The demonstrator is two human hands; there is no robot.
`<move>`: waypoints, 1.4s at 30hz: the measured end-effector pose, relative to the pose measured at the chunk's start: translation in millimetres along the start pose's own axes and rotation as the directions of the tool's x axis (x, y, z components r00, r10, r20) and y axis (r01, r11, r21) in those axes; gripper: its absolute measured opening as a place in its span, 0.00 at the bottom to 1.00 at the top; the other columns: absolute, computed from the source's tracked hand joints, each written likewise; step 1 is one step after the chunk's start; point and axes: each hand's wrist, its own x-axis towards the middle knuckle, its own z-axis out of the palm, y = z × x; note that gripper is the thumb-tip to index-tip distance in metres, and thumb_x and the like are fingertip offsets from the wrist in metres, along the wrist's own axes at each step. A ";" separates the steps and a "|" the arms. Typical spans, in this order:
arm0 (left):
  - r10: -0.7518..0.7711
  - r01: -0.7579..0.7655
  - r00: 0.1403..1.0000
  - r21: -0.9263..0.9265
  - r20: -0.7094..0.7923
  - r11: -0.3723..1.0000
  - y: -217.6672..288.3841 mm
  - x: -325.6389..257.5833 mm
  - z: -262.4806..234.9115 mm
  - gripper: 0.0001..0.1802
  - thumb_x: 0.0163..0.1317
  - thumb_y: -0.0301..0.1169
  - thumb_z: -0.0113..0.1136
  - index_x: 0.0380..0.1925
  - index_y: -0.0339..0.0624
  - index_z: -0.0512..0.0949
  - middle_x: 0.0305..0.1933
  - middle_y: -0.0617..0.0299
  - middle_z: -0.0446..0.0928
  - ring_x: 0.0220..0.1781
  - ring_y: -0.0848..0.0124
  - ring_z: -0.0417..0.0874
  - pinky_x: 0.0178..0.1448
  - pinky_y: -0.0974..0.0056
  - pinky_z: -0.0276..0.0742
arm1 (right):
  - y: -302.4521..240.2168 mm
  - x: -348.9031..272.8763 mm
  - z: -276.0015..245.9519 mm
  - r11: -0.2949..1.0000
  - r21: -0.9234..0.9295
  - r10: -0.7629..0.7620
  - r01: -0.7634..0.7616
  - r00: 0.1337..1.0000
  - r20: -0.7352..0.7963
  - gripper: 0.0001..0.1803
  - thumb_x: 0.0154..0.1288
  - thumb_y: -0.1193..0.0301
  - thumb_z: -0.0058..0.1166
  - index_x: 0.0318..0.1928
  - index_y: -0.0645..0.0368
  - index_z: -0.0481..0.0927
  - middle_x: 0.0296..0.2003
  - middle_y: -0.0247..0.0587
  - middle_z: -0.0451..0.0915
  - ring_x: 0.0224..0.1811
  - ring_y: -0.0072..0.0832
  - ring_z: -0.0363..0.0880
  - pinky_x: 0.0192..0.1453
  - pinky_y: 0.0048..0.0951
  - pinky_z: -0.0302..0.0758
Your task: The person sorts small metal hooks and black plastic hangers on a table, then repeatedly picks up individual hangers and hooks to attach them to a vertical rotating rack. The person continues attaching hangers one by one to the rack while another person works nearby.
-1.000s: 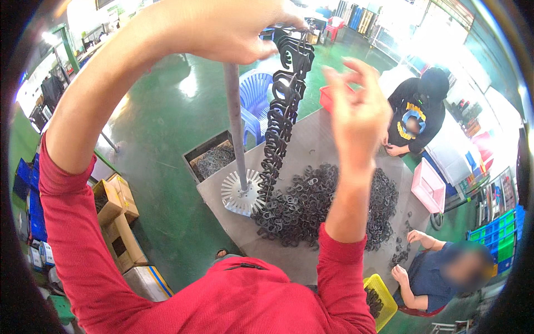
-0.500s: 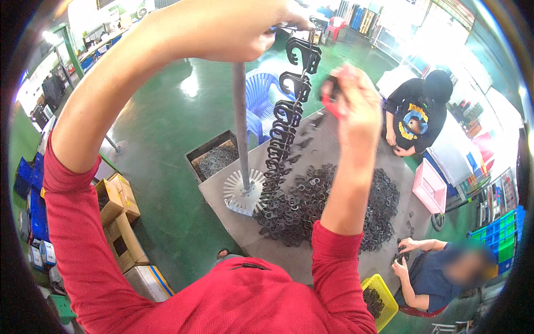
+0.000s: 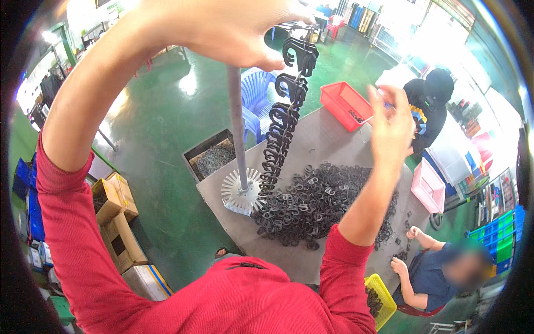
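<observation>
Left grip: nearest the camera, thumb spread well away from forefinger with a clear gap between; other fingers run off the upper edge, so cannot tell if they pinch anything. Fingertips are right by a thin metal plate; touching or not, unclear. Right grip: raised, out to the right of the left one, fingers half curled and blurred; cannot tell if something is pinched.

String of black hooks hangs just right of the left grip's thumb, between both grips, slanting down and slightly left. Hooks sit apart at the top, crowded lower. Grey pole stands under the left grip, beside the string, rising from a slotted white disc.

Below both grips: big loose pile of black hooks on the grey surface, bottom of the string beside it. Red basket, a few dark pieces inside, just left of the right grip. Yellow basket with black pieces, well below the right grip. Pink basket lower right of it.

Seated co-worker in navy, far below right, hands by loose black pieces. Co-worker in black behind the right grip, partly covered. Blue chair beyond the pole, on green floor.
</observation>
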 end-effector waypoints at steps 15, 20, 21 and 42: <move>-0.251 0.261 0.965 -0.182 0.076 0.948 17.9 3.3 -3.3 0.25 0.49 0.16 0.43 0.50 0.27 0.74 0.43 0.39 0.79 0.42 0.52 0.82 0.50 0.59 0.78 | -32.4 -1.2 57.3 0.315 0.877 -0.056 -0.363 0.915 0.399 0.12 0.68 0.67 0.52 0.41 0.64 0.80 0.29 0.33 0.80 0.20 0.09 0.64 0.22 0.13 0.55; -0.048 0.045 0.995 -0.039 -0.084 0.998 20.3 -13.1 -4.8 0.25 0.50 0.17 0.43 0.51 0.28 0.73 0.49 0.41 0.77 0.52 0.52 0.78 0.59 0.58 0.72 | 44.7 0.5 1.5 0.577 0.728 0.282 -0.371 0.926 0.250 0.12 0.67 0.63 0.52 0.36 0.59 0.80 0.26 0.31 0.79 0.23 0.13 0.69 0.24 0.17 0.57; -0.052 0.049 0.997 -0.051 -0.065 0.998 17.1 -17.7 -7.6 0.25 0.50 0.18 0.44 0.52 0.28 0.72 0.50 0.40 0.76 0.53 0.52 0.78 0.60 0.58 0.72 | 64.7 3.6 -9.0 0.605 0.682 0.229 -0.411 0.910 0.345 0.13 0.67 0.62 0.51 0.35 0.58 0.80 0.25 0.32 0.78 0.23 0.15 0.69 0.25 0.19 0.60; -0.214 0.220 0.968 -0.031 0.131 0.975 29.4 12.8 -9.9 0.15 0.50 0.19 0.47 0.39 0.28 0.75 0.28 0.40 0.77 0.32 0.49 0.80 0.41 0.55 0.77 | -72.5 -2.8 75.2 0.923 0.313 -0.159 0.224 0.963 -0.218 0.10 0.62 0.64 0.57 0.31 0.57 0.78 0.23 0.33 0.76 0.19 0.28 0.72 0.24 0.30 0.68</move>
